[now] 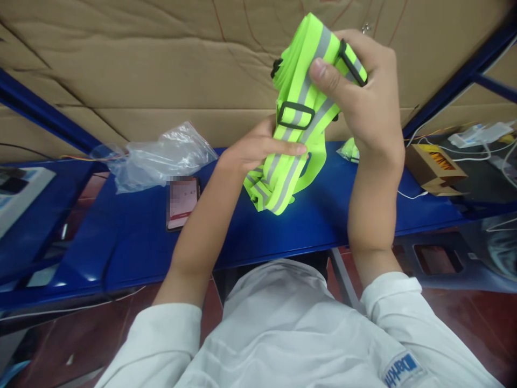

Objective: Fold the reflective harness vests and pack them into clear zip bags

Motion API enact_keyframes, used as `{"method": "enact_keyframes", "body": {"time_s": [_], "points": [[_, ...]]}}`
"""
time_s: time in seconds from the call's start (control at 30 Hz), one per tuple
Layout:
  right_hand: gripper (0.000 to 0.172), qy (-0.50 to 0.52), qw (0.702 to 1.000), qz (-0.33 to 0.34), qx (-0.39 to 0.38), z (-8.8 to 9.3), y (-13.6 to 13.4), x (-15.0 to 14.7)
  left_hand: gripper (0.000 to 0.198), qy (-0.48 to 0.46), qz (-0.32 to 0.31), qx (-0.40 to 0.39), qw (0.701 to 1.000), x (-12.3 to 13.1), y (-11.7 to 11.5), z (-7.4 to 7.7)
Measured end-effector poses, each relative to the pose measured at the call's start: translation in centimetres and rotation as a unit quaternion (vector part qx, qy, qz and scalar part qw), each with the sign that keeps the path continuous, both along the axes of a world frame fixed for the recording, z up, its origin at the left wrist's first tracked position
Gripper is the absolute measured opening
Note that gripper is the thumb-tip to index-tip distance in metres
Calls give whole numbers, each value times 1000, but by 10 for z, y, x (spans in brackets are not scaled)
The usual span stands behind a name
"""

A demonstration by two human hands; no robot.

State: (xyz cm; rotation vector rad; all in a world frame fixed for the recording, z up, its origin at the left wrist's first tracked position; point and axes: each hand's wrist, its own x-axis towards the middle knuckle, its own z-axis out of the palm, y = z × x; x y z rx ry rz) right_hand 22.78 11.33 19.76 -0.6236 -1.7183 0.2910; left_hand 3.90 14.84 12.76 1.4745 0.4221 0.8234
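A folded neon-yellow reflective strap harness (pixel 293 134) with grey stripes and black slide buckles is held up above the blue table. My right hand (pixel 369 86) grips its upper end, the thumb pressed on the front of the band beside a buckle. Lower down, my left hand (pixel 269 145) is closed round the folded layers, a finger lying across the front. One loop of the strap hangs down on the right side, and the bottom folds bunch below my left hand. The fingers behind the bundle are hidden.
On the blue table (pixel 323 221) lie a clear plastic bag (pixel 161 159) and a phone (pixel 183 203). A bagged neon-yellow item (pixel 350 151) sits behind my right wrist. Right of it stands an open cardboard box (pixel 434 167) near white cables. Cardboard (pixel 161 70) lines the back.
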Motion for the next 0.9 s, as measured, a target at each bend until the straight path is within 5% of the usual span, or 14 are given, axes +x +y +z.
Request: {"method": "enact_keyframes", "body": {"time_s": [0.43, 0.6, 0.77, 0.9], "points": [[26, 2, 999, -26, -32, -4, 6, 0, 62, 16, -26, -5, 1000, -5, 8, -7], [22, 10, 999, -38, -12, -5, 13, 4, 54, -43, -35, -78, 995, 22, -6, -13], [18, -12, 997, -80, 16, -2, 10, 11, 48, -86, -125, -103, 983, 47, -18, -22], [12, -8, 997, -78, 13, 3, 5, 20, 55, -39, -10, -31, 999, 36, -7, -25]]}}
